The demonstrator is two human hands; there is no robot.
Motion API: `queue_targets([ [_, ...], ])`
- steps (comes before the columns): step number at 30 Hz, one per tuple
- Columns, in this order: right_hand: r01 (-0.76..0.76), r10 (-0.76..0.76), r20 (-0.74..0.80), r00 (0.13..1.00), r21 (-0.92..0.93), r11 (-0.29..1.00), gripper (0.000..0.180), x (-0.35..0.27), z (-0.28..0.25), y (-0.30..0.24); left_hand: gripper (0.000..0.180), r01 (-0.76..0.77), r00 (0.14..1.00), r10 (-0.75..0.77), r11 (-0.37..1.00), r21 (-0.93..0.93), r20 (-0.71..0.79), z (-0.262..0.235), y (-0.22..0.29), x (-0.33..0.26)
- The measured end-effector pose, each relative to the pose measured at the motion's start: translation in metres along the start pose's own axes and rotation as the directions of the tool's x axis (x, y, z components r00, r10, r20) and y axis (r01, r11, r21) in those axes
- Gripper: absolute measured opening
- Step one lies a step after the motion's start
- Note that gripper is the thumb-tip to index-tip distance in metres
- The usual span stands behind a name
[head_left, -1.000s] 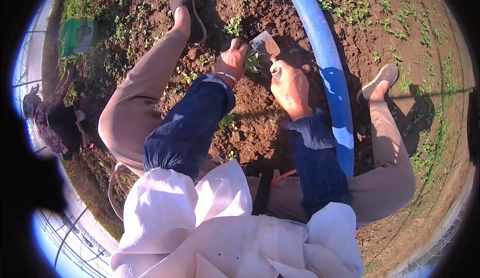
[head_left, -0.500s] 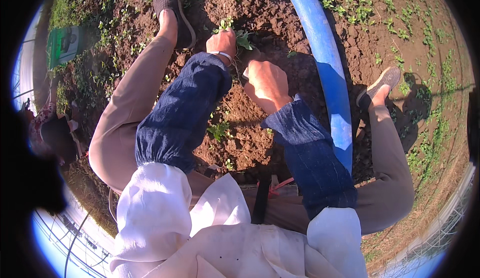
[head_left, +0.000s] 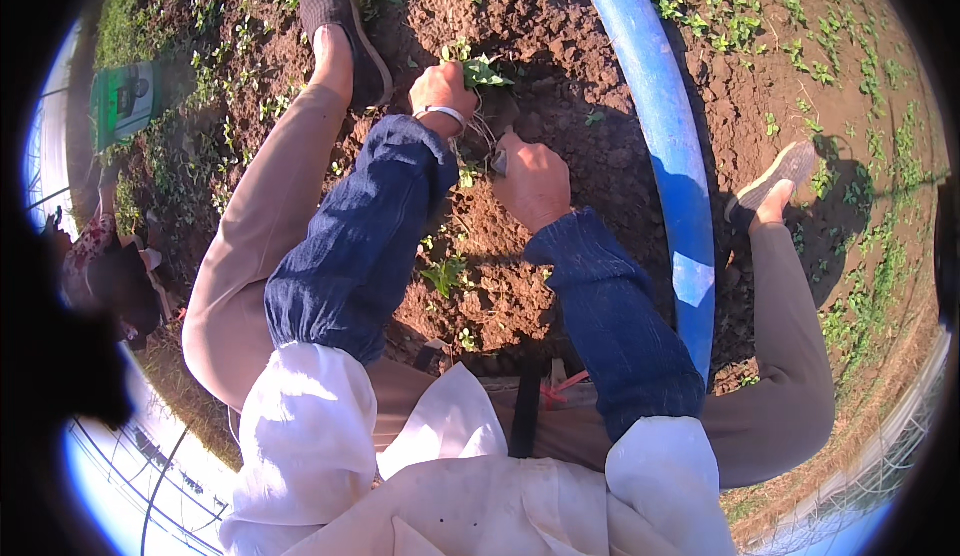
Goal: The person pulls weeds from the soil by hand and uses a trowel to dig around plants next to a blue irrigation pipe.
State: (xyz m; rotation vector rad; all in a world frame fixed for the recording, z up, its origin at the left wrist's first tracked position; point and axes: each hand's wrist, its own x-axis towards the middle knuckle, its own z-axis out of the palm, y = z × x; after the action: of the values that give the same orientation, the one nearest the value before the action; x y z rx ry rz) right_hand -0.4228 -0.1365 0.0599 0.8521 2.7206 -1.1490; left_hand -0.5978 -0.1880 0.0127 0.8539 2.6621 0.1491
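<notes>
My left hand (head_left: 440,93), with a pale band at the wrist, is closed around a bunch of weeds (head_left: 487,73). Green leaves stick out above the fingers, and thin pale roots hang below them. Close by on the right, my right hand (head_left: 535,182) is curled around a hand tool (head_left: 500,163). Only a small greyish end of that tool shows beside the fingers, so its kind is unclear. Loose brown soil (head_left: 570,91) lies around both hands. A small green plant (head_left: 445,274) grows between my forearms.
A thick blue pipe (head_left: 655,106) curves along the soil right of my hands. My shoes (head_left: 345,41) rest on either side. Low green plants (head_left: 735,31) are scattered around. At the far left are a green container (head_left: 127,104) and another person (head_left: 115,281).
My left hand, with the weeds, has shifted slightly, and more leaves and hanging roots show. The right hand has lowered a little and turned more upright.
</notes>
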Motion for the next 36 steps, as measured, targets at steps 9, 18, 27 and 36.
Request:
queue_targets([
  [9, 0.029, -0.027, -0.012, 1.0, 0.23, 0.973, 0.015, -0.003, -0.019, 0.027, 0.019, -0.041, 0.996, 0.03, 0.991, -0.124, -0.083, -0.002, -0.005, -0.01],
  [18, -0.018, 0.02, -0.018, 1.0, 0.086, 0.996, 0.012, -0.044, -0.06, 0.016, 0.035, 0.01, 0.931, 0.29, 0.587, -0.809, 0.222, -0.045, -0.01, -0.018],
  [27, -0.109, 0.101, 0.054, 0.993, 0.174, 0.979, 0.023, -0.051, -0.051, 0.021, 0.023, -0.1, 0.994, 0.104, 0.986, 0.137, -0.027, -0.033, 0.024, 0.053],
  [36, -0.147, 0.129, 0.088, 0.988, 0.253, 0.956, 0.026, -0.052, -0.052, 0.028, 0.023, 0.097, 0.986, -0.138, 0.926, 0.365, 0.088, -0.017, 0.048, 0.057],
])
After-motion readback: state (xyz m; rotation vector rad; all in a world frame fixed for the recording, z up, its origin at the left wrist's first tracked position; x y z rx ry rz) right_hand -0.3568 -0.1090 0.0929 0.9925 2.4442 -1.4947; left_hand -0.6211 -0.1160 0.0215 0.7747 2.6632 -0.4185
